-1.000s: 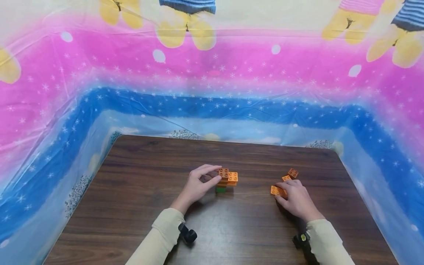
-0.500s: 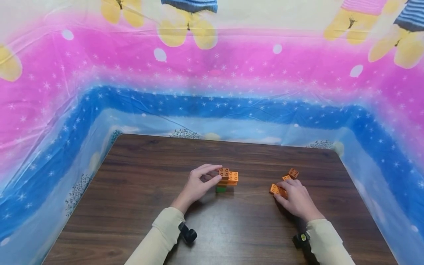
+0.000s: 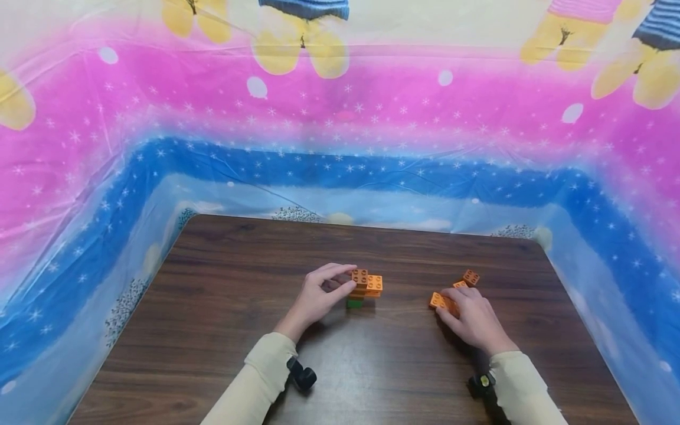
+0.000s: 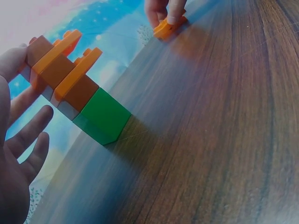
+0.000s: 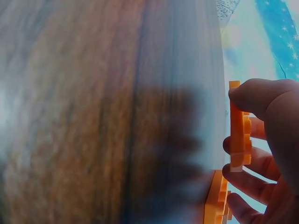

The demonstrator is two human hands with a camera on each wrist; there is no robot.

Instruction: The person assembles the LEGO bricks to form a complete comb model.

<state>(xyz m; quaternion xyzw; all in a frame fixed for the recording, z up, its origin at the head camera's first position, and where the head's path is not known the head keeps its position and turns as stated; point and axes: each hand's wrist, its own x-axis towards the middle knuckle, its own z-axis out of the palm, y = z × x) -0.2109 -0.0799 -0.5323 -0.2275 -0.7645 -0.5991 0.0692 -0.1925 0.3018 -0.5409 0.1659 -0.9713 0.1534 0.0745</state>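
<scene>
Pinching the top brown brick of a stack (image 3: pixel 359 283), the left hand (image 3: pixel 317 295) shows in the head view about midway between the tabletop's (image 3: pixel 404 360) side edges; nearer the right edge, the right hand (image 3: pixel 478 320) holds an orange brick (image 3: pixel 438 300), with a loose orange brick (image 3: pixel 460 284) and a loose brown brick (image 3: pixel 471 277) toward the far right corner. Left wrist: the stack stands on a green brick (image 4: pixel 105 116), lower fingers spread. Right wrist: thumb and fingers grip the orange brick, the loose orange brick just beside

the head view is bright, with pale glare on the tabletop (image 3: pixel 372 366); the right wrist view is blurred, crossed by a broad soft shadow (image 5: pixel 163 144).
</scene>
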